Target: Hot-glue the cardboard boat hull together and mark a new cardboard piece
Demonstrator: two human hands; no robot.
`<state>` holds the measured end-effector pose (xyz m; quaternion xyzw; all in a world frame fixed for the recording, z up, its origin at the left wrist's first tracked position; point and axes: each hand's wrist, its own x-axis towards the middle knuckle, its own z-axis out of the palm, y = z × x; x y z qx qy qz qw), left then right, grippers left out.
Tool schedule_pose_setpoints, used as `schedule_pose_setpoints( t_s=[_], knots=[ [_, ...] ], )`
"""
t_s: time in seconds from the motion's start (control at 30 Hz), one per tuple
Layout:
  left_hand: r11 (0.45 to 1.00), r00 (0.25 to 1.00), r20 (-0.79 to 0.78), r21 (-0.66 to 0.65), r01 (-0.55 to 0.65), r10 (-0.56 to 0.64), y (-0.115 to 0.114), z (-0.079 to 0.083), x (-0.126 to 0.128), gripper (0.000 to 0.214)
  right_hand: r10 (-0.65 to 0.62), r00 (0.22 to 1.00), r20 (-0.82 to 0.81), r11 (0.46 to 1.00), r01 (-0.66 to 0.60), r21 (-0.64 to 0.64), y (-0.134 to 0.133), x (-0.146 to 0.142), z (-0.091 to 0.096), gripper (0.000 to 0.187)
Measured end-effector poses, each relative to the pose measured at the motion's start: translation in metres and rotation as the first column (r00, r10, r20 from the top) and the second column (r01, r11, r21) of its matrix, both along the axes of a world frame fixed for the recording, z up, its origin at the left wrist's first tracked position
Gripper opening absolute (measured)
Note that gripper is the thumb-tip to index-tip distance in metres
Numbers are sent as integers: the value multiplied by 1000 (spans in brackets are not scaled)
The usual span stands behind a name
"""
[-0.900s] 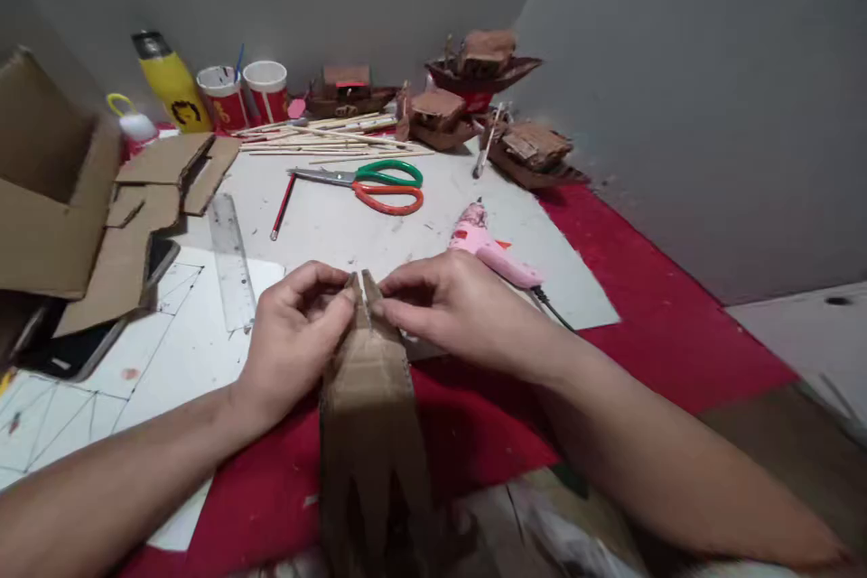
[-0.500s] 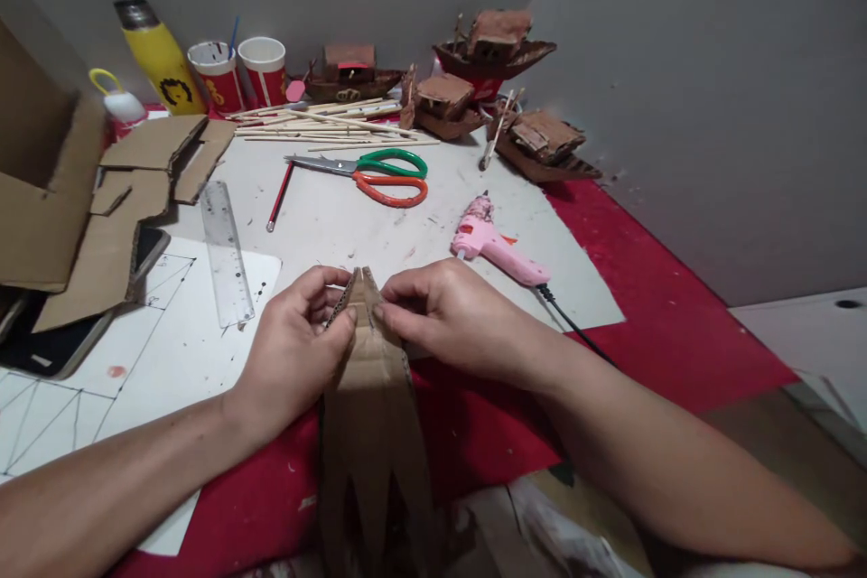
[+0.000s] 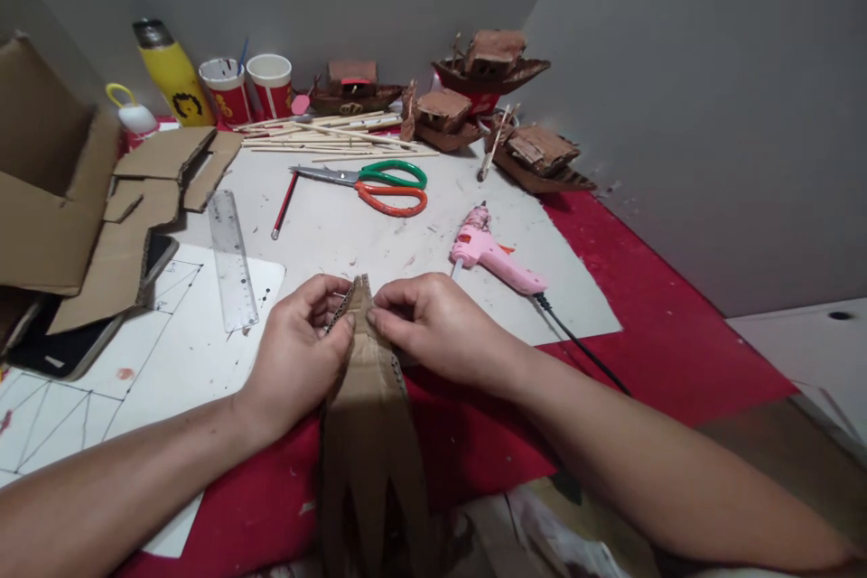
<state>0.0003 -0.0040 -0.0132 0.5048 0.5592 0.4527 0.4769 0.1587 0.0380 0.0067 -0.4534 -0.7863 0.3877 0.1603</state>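
Observation:
A long brown cardboard cutout [image 3: 369, 406] lies toward me, its far end narrowed to a point and its near end cut into pointed strips. My left hand [image 3: 304, 348] pinches the left edge near the tip between thumb and fingers. On the opposite edge, my right hand [image 3: 426, 321] pinches the same end. The two tip flaps meet or nearly meet between my hands. Beyond my right hand lies a pink hot glue gun [image 3: 498, 257], its black cord running right. Scissors [image 3: 366, 183] with green and orange handles rest farther back, beside a red pencil [image 3: 285, 204].
Cardboard scraps [image 3: 145, 199], a phone [image 3: 64, 343] and a clear ruler [image 3: 231, 262] are at left. Wooden sticks [image 3: 325, 137], paper cups [image 3: 269, 86], a yellow bottle [image 3: 172, 77] and several brown model boats [image 3: 535, 153] line the back, near the grey wall [image 3: 711, 126].
The two flaps at the cardboard's tip have come closer together, narrowing the gap. My right hand has moved slightly left. The view has tilted a little.

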Motion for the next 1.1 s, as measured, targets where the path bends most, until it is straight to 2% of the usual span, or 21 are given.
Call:
schedule_pose_setpoints(
  t_s=[0.13, 0.33, 0.53, 0.8, 1.1],
  knots=[
    [1000, 999, 50, 27, 12, -13, 0, -3, -3, 18, -16, 999, -43, 999, 14, -32, 1, 1, 1, 21],
    [1000, 997, 77, 22, 1, -3, 1, -5, -5, 14, -27, 998, -52, 996, 31, 83, -1, -1, -3, 17],
    [1000, 996, 86, -3, 2, -2, 3, -7, -7, 12, -16, 1000, -27, 992, 19, 124, -2, -3, -7, 19],
    [999, 997, 80, -32, -7, 10, 3, -5, -6, 26, 20, 999, -34, 990, -15, 140, -3, -3, -5, 18],
    [999, 998, 66, -32, 22, -19, 3, -2, -6, 21, 33, 996, -89, 991, -21, 136, -4, -1, -8, 19]
  ],
)
